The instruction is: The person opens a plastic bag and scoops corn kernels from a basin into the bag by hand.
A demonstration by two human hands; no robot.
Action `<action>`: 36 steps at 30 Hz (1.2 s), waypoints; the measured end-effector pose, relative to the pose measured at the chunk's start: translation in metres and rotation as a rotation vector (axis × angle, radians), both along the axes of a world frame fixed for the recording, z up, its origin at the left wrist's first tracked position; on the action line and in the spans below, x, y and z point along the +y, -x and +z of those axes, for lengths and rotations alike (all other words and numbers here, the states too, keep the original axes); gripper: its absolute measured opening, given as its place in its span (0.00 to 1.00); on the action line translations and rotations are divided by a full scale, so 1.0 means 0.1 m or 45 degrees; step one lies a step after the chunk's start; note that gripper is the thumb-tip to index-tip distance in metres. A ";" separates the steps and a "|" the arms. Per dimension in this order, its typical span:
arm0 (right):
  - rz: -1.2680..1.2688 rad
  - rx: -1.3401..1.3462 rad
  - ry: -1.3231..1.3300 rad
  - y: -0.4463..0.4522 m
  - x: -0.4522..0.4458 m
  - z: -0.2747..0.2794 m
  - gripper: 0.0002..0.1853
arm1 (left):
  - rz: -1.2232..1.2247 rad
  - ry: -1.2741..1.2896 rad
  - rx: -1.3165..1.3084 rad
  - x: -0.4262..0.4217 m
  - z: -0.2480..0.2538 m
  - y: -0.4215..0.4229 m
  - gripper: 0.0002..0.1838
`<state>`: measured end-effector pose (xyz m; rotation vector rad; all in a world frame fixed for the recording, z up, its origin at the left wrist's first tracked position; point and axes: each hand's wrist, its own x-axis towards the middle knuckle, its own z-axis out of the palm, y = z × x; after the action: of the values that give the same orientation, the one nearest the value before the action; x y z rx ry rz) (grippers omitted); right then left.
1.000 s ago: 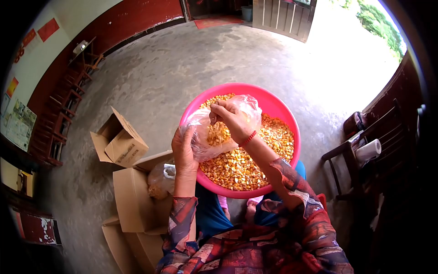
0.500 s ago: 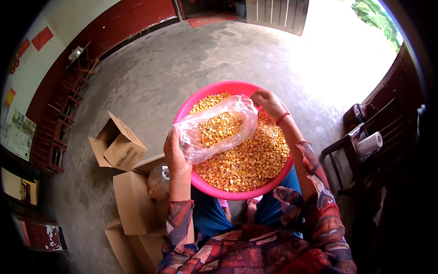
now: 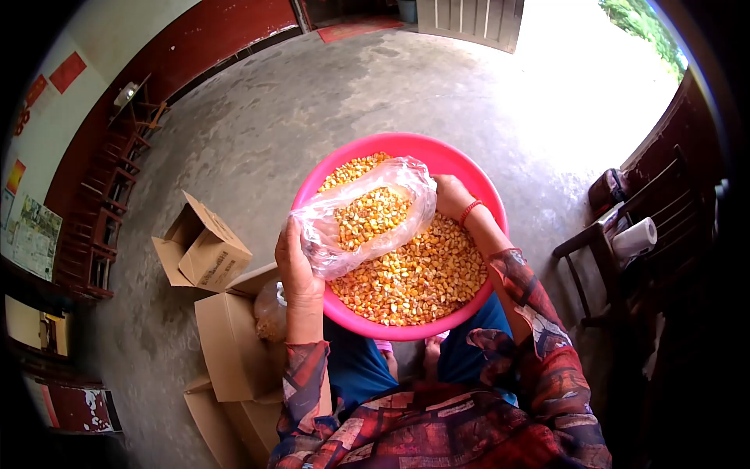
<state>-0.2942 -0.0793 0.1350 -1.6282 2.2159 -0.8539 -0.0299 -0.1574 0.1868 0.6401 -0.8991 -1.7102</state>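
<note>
Mottled concrete floor [image 3: 234, 141]; crinkled clear bag [image 3: 319, 241], round pink basin [image 3: 475, 173].

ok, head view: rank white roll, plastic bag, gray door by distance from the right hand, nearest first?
1. Plastic bag: at the right hand, on its left.
2. White roll: off to the right.
3. Gray door: far across the floor.

Stained grey floor [image 3: 234, 148]; wall [image 3: 223, 33] red below, white above; wooden chair [image 3: 605, 262] right; bright daylight [image 3: 582, 86] upper right.
</note>
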 end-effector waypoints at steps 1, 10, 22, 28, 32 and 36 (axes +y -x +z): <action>0.007 -0.120 0.317 -0.01 0.00 -0.01 0.13 | -0.001 0.000 0.000 -0.02 -0.02 -0.01 0.09; -0.291 -1.592 0.201 -0.03 0.10 0.29 0.10 | -0.033 -0.013 -0.041 -0.04 -0.05 -0.03 0.13; -0.035 -1.931 0.797 -0.21 0.14 0.74 0.10 | 0.014 -0.043 0.001 0.02 0.02 0.02 0.15; 0.196 -1.840 0.740 -1.00 -0.03 1.31 0.13 | 0.004 -0.023 -0.033 0.01 0.02 0.04 0.18; 0.179 -1.744 0.581 -1.25 -0.30 1.02 0.12 | -0.040 0.010 -0.094 -0.01 -0.02 0.00 0.20; 0.256 -1.500 0.540 -1.23 -0.44 0.77 0.13 | -0.079 -0.017 -0.018 0.03 0.05 0.02 0.21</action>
<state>-0.1716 -0.1231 0.2116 -0.9612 1.0714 -1.6986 -0.0319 -0.1541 0.1915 0.6395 -0.9268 -1.7699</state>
